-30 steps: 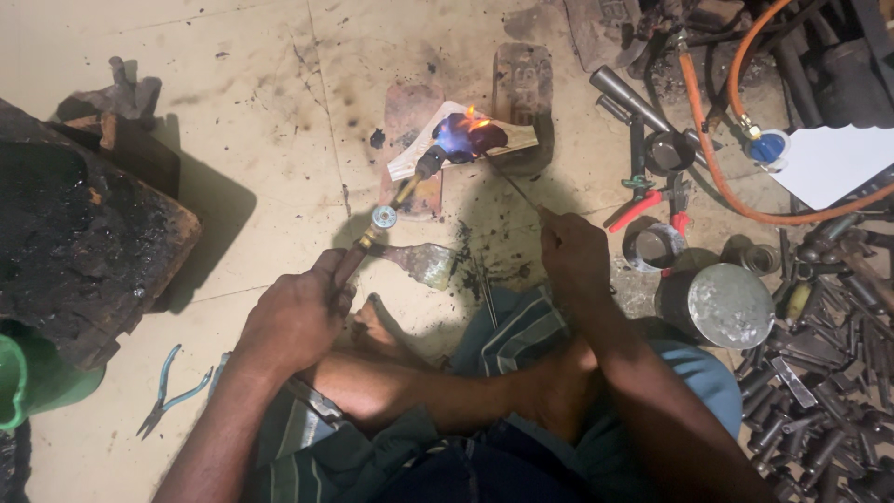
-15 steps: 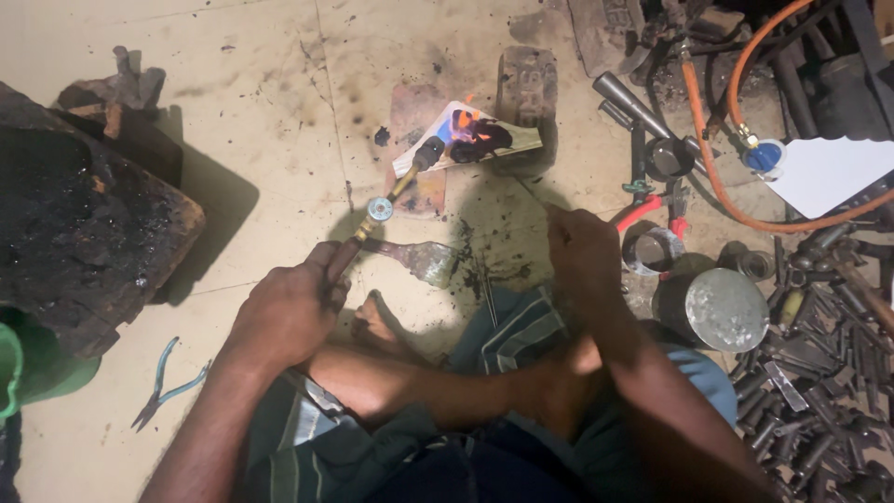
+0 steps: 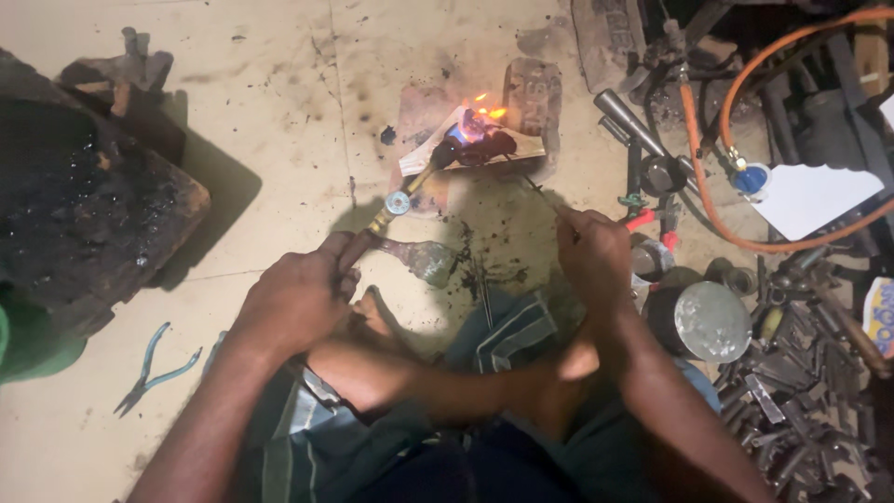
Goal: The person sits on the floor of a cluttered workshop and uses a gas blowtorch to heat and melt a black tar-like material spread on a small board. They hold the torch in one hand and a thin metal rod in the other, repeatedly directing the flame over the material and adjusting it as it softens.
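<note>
Gripping torch (image 3: 410, 191) in left hand (image 3: 298, 298), fist closed on handle, flame on dark workpiece (image 3: 484, 144) at 12 o'clock. Right hand (image 3: 596, 256) pinches thin rod (image 3: 545, 194), tip toward workpiece. Pliers (image 3: 149, 368) at 9 o'clock, tin (image 3: 712, 321) at 3.

Seated with one bare knee raised between my forearms, I reach both arms forward and down: my left hand (image 3: 296, 303) is curled in a closed fist with knuckles up, while my right hand (image 3: 594, 256), further right and just ahead, is pinched shut, wrist bent slightly inward.
</note>
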